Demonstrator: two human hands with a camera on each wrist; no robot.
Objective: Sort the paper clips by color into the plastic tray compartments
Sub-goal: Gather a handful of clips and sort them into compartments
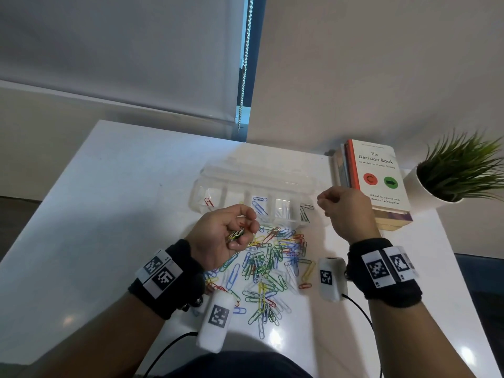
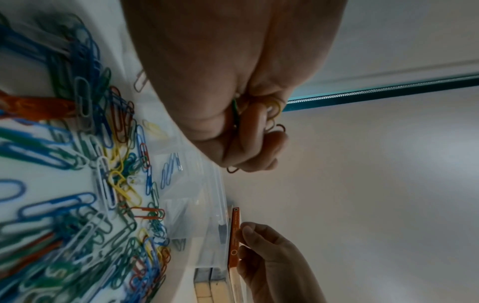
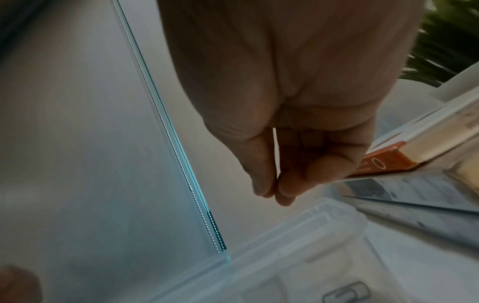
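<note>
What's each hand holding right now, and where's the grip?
Left hand grips a mixed bunch of paper clips in curled fingers. Right hand: fingertips pinched together, nothing visible between them.

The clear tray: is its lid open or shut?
Open. The tray's lid lies folded back behind it, and clips sit uncovered in its compartments.

In the head view, the tray [image 1: 253, 184] sits at frame centre on the table [image 1: 109, 200], with the heap of paper clips [image 1: 268, 266] just below it. The stack of books [image 1: 379, 181] lies right of the tray, and the potted plant [image 1: 461, 173] stands at the far right edge.
</note>
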